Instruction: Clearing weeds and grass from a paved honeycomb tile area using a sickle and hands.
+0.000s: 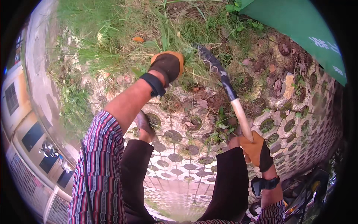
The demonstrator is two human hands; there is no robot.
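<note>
My left hand [167,65], in an orange and dark brown work glove, reaches into a clump of long grass [193,64]; its fingers are hidden from view. The right hand [256,149], gloved alike, is closed around the lower end of a pale wooden handle [241,117]. From that handle a dark, curved metal part [214,63] runs up and left into the grass, its far end partly hidden by blades. Between the hands, loose dry grass and soil lie over perforated paving blocks [179,123].
A green cloth or sheet [296,25] bearing white writing covers the upper right. Broken stone [288,85] lies below it. A paved road [39,56] and a building [16,95] stand at the left, with what appears to be a parked motorcycle [304,187] at the lower right.
</note>
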